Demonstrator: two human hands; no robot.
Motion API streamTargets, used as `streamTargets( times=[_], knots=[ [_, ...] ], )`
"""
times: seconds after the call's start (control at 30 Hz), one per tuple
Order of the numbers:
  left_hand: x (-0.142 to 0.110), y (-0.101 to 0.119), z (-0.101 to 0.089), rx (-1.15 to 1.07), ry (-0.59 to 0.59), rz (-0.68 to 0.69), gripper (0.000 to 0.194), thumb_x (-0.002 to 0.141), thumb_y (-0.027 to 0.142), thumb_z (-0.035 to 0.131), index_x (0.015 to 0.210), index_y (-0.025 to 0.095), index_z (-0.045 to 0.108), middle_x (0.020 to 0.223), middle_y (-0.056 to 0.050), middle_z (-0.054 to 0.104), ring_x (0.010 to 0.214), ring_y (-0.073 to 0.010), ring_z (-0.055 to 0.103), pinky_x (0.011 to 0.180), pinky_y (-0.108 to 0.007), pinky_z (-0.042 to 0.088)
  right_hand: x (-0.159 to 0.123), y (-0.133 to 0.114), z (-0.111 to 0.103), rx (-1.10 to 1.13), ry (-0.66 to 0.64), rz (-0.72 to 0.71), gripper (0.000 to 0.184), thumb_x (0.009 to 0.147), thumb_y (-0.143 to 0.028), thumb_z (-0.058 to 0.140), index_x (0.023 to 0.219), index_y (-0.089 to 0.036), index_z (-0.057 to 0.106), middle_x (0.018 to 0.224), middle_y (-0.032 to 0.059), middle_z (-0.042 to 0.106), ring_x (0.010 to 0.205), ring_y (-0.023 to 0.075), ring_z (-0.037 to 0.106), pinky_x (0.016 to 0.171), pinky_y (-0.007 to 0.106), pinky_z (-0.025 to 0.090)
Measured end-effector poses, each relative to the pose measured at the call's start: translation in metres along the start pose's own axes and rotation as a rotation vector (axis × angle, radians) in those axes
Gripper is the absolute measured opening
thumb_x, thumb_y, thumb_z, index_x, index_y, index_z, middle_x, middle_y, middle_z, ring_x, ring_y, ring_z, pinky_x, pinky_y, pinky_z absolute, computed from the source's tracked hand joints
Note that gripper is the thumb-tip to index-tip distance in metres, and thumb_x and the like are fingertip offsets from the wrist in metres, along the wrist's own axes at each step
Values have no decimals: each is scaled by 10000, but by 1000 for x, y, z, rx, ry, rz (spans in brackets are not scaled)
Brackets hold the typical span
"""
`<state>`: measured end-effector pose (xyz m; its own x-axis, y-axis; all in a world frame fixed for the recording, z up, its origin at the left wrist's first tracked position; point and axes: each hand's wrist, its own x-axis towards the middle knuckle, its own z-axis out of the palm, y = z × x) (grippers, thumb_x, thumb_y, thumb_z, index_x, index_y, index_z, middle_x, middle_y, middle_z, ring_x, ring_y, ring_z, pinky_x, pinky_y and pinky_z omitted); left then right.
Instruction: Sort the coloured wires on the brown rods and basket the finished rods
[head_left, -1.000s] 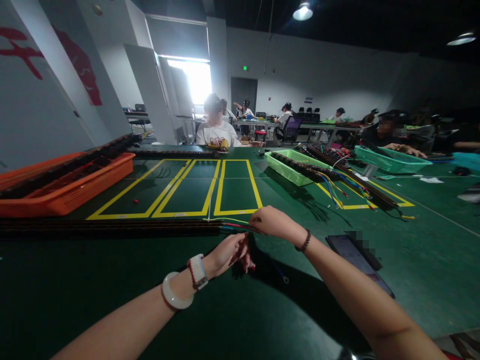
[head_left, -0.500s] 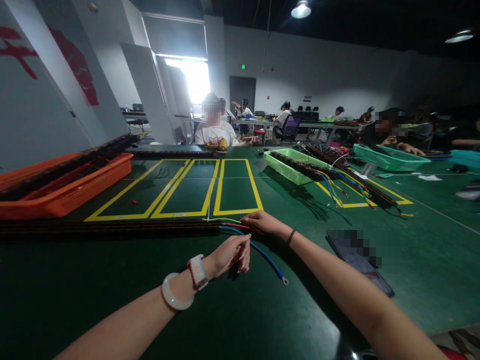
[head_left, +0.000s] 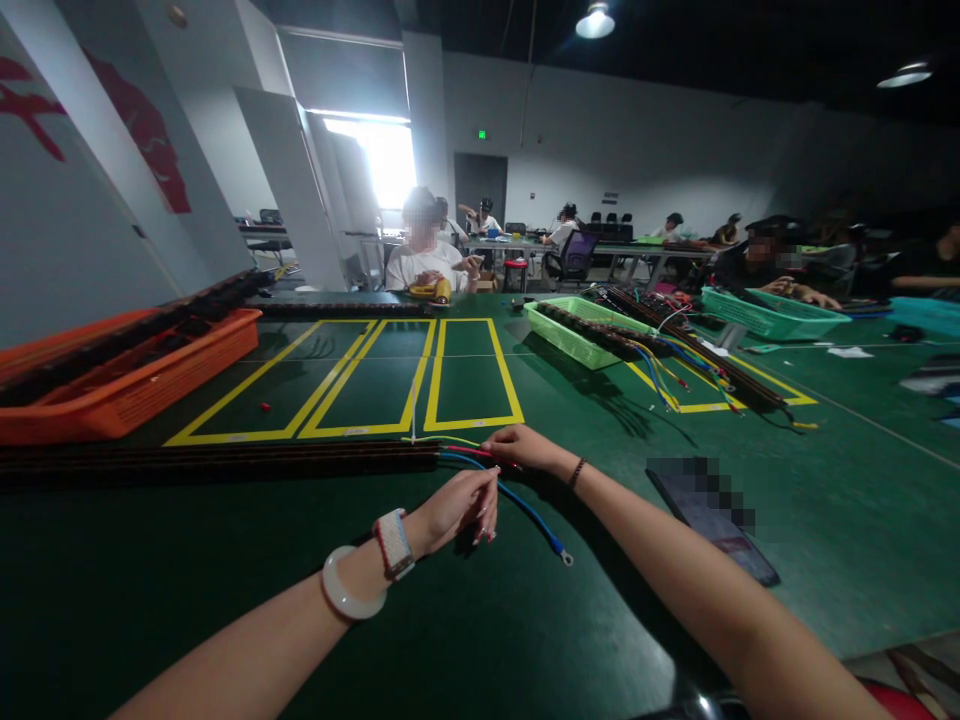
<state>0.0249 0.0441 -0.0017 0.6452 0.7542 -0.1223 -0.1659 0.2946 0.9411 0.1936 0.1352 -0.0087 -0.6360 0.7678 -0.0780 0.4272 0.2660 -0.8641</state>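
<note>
A long black-sleeved cable bundle (head_left: 225, 465) lies across the table from the left, with coloured cable ends coming out near the middle. My left hand (head_left: 466, 505) is closed at the fingertips on the blue cable (head_left: 532, 515), which runs past them and ends in a ring terminal on the table. Just above, my right hand (head_left: 525, 450) pinches the red cable (head_left: 466, 450) close to its end; its fingers partly hide that end. A yellow-green cable (head_left: 450, 439) curves behind the red one toward the right hand. A white cable tie (head_left: 413, 410) sticks up from the bundle.
An orange basket (head_left: 127, 400) holding black bundles stands at left. A light-green basket (head_left: 574, 345) with cables stands right of the yellow tape outlines (head_left: 480, 422). A dark phone-like slab (head_left: 705, 530) lies by my right forearm. A person (head_left: 424, 250) sits opposite.
My right hand has moved left and lower along the cable ends, onto the red cable. More of the blue cable shows in the light. My left hand has hardly moved.
</note>
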Motion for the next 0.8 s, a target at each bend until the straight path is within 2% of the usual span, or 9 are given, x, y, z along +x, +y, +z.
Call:
streamTargets(
  times=[0.3, 0.4, 0.5, 0.57, 0.67, 0.73, 0.8],
  knots=[
    [1, -1, 3, -30, 37, -15, 424, 873, 426, 414, 533, 173, 418, 412, 5, 425, 409, -134, 491, 395, -225, 319, -4, -6, 6, -44, -75, -9, 484, 767, -564, 571, 783, -87, 649, 499, -44, 453, 426, 55, 374, 412, 167, 271],
    [1, -1, 3, -41, 46, -9, 425, 873, 424, 419, 533, 169, 415, 409, 6, 422, 405, -133, 494, 386, -218, 318, -4, -8, 8, -96, -46, -18, 467, 783, -537, 561, 801, -83, 669, 502, -41, 461, 440, 56, 379, 433, 167, 284],
    [1, -1, 0, -39, 33, -25, 425, 870, 455, 424, 567, 158, 446, 432, -12, 468, 437, -153, 533, 396, -222, 348, -3, -12, 9, -194, -4, -64, 378, 804, -437, 563, 809, -80, 688, 558, -17, 527, 482, 61, 407, 469, 168, 299],
    [1, 1, -2, -51, 18, -66, 427, 866, 500, 422, 649, 141, 503, 508, -46, 551, 526, -181, 595, 456, -242, 416, -3, -16, 10, -318, 31, -125, 261, 803, -315, 571, 782, -85, 691, 606, -3, 565, 519, 65, 428, 500, 171, 302],
    [1, 5, -3, -97, 1, -137, 522, 856, 577, 390, 808, 93, 580, 749, -145, 660, 749, -223, 654, 680, -320, 502, -4, -24, 12, -611, 138, -233, 142, 773, -185, 581, 719, -94, 677, 663, 25, 606, 590, 88, 472, 582, 196, 323],
    [1, 7, -2, -129, 14, -160, 613, 854, 609, 351, 877, 51, 604, 898, -208, 662, 862, -240, 648, 824, -362, 481, -5, -30, 15, -801, 204, -285, 133, 780, -165, 578, 707, -101, 669, 715, 51, 631, 648, 109, 505, 660, 224, 338],
    [2, 7, -1, -156, 54, -163, 659, 853, 621, 325, 920, 31, 611, 960, -235, 651, 899, -246, 641, 887, -380, 455, -7, -36, 17, -937, 211, -296, 161, 814, -169, 551, 716, -107, 663, 751, 68, 640, 689, 125, 531, 717, 249, 338]
  ],
)
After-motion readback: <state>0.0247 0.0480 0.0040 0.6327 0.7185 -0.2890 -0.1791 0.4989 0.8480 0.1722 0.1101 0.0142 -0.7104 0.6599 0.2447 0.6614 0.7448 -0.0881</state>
